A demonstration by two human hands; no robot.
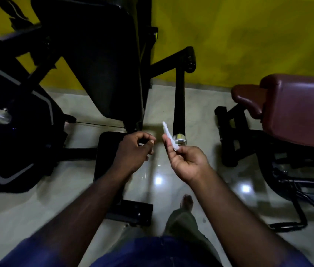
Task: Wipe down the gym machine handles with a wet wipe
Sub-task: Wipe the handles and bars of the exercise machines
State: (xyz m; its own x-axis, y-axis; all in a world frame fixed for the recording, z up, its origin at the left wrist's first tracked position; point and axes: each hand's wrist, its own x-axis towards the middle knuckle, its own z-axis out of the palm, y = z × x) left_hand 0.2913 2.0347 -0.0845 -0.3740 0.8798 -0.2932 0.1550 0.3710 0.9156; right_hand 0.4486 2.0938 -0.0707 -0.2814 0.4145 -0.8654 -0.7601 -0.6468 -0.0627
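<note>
A black machine handle with a silver end cap points toward me in the centre of the view. My right hand pinches a folded white wet wipe just left of the cap, the wipe sticking upward. My left hand hovers to the left of the wipe with curled fingers and holds nothing that I can see. The two hands are a short gap apart, below the handle's end.
The machine's black backrest and seat lie left of the handle. A maroon padded bench on a black frame stands at the right. Another dark machine fills the left. Yellow wall behind, glossy tiled floor, my foot below.
</note>
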